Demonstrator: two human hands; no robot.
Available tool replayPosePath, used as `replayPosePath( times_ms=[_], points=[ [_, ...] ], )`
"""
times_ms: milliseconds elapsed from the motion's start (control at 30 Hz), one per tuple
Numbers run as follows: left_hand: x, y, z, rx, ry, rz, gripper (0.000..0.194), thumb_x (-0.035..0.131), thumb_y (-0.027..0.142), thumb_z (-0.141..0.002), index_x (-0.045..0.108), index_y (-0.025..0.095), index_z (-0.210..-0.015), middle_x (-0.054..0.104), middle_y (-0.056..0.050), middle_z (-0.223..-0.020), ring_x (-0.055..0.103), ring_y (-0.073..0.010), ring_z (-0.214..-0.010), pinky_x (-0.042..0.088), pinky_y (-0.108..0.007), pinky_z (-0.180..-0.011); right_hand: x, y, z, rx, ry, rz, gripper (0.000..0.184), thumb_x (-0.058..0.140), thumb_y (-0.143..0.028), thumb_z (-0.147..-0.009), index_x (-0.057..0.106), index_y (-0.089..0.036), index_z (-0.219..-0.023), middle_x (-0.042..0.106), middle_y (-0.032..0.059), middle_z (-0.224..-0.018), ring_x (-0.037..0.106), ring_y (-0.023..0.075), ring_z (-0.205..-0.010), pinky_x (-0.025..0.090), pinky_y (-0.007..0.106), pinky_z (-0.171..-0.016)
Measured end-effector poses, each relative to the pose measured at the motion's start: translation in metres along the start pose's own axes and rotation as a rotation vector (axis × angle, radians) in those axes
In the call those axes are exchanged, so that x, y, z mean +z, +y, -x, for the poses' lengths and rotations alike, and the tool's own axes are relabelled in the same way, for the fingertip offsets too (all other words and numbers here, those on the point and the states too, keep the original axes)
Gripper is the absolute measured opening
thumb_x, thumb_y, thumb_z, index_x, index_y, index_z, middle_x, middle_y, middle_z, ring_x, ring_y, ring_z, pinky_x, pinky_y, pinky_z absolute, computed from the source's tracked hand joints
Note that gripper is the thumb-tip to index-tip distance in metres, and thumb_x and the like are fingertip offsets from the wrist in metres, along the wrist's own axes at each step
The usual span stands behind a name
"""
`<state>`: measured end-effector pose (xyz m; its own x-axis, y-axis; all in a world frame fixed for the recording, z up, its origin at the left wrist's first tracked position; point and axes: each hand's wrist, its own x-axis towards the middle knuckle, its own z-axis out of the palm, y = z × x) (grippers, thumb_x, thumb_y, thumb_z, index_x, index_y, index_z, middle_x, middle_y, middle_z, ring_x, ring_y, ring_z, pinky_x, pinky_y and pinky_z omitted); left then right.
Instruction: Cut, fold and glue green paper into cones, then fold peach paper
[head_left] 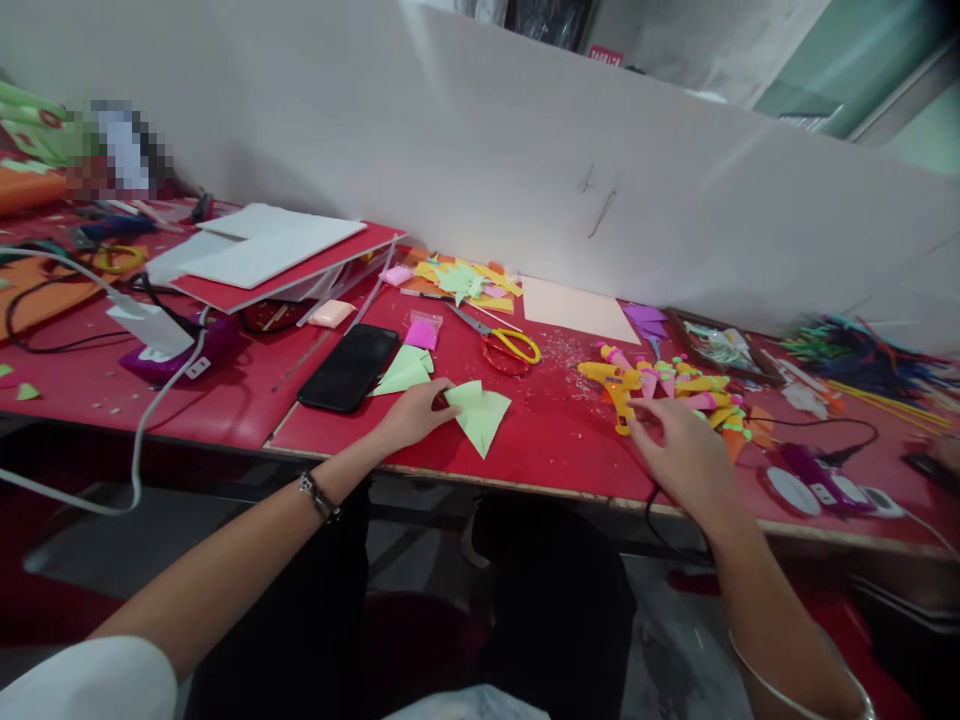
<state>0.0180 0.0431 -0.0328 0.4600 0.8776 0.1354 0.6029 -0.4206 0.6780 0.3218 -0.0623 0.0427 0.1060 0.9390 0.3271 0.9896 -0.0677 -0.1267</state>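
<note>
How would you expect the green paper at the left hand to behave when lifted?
The green paper looks thin, so it is probably light and rather floppy. Its visible crease may stiffen it slightly, and its flat shape suggests it would slide, not roll.

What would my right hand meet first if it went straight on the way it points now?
Most likely the yellow glue gun, just ahead of the right hand; whether they already touch is unclear.

Left hand (pixel 421 412): pinches green paper (pixel 482 418)
Right hand (pixel 681 452): at handle of yellow glue gun (pixel 616 382)
Black phone (pixel 349 368): on red table (pixel 555 440)
</note>
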Motion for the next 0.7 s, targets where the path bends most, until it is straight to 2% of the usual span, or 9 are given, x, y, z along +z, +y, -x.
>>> replayPosePath(
  times_ms=[67,133,267,400,533,633,700],
  points=[
    [-0.005,0.003,-0.004,-0.035,-0.005,0.227,0.027,0.052,0.041,-0.073,0.051,0.015,-0.082,0.057,-0.001,-0.07,0.054,-0.0146,-0.063,0.037,-0.023,-0.056,-0.01,-0.017,-0.003,-0.01,-0.08,-0.247,0.023,0.046,-0.027,-0.075,0.061,-0.02,-0.09,0.064,0.0046,-0.082,0.059,0.0168,-0.07,0.044,0.028,-0.065],
    [-0.013,0.007,-0.01,-0.065,-0.008,0.46,0.029,0.055,0.042,-0.071,0.052,0.014,-0.079,0.056,0.0,-0.065,0.053,-0.0132,-0.06,0.037,-0.022,-0.054,-0.008,-0.028,-0.009,0.01,-0.186,-0.518,0.022,0.045,-0.027,-0.077,0.061,-0.02,-0.09,0.064,0.0028,-0.073,0.059,0.0145,-0.066,0.045,0.026,-0.063],
    [-0.027,0.017,-0.027,-0.058,0.036,0.65,0.024,0.058,0.037,-0.071,0.055,0.014,-0.074,0.054,0.002,-0.059,0.049,-0.0085,-0.054,0.036,-0.02,-0.053,0.019,-0.039,-0.028,0.027,-0.302,-0.926,0.025,0.046,-0.028,-0.077,0.058,-0.015,-0.096,0.062,0.0032,-0.073,0.058,0.012,-0.06,0.046,0.025,-0.057],
    [-0.031,0.024,-0.052,-0.01,0.033,0.83,0.024,0.059,0.034,-0.07,0.057,0.014,-0.085,0.055,0.002,-0.063,0.049,-0.0069,-0.056,0.038,-0.019,-0.055,0.048,-0.058,-0.05,0.034,-0.455,-1.167,0.025,0.053,-0.029,-0.074,0.059,-0.016,-0.095,0.064,0.0027,-0.073,0.058,0.0113,-0.062,0.044,0.023,-0.057],
    [-0.028,0.024,-0.075,0.034,0.028,0.794,0.02,0.058,0.033,-0.071,0.057,0.014,-0.077,0.055,0.001,-0.062,0.049,-0.0074,-0.058,0.039,-0.02,-0.057,0.071,-0.079,-0.071,0.065,-0.623,-1.356,0.025,0.06,-0.03,-0.07,0.063,-0.019,-0.092,0.065,0.0017,-0.077,0.057,0.0096,-0.063,0.043,0.023,-0.06],
    [-0.025,0.021,-0.087,0.055,-0.001,0.659,0.022,0.056,0.035,-0.072,0.055,0.013,-0.067,0.054,0.001,-0.059,0.048,-0.0076,-0.056,0.038,-0.02,-0.056,0.086,-0.087,-0.086,0.131,-0.619,-1.545,0.023,0.065,-0.029,-0.066,0.064,-0.022,-0.088,0.064,-0.0002,-0.077,0.055,0.0091,-0.065,0.042,0.022,-0.06],
    [-0.022,0.017,-0.094,0.064,-0.027,0.577,0.023,0.055,0.036,-0.072,0.054,0.014,-0.066,0.054,0.002,-0.058,0.048,-0.0081,-0.055,0.037,-0.021,-0.054,0.094,-0.087,-0.093,0.141,-0.614,-1.651,0.022,0.067,-0.03,-0.065,0.065,-0.022,-0.085,0.063,-0.001,-0.074,0.054,0.0083,-0.063,0.041,0.021,-0.059]
  ],
)
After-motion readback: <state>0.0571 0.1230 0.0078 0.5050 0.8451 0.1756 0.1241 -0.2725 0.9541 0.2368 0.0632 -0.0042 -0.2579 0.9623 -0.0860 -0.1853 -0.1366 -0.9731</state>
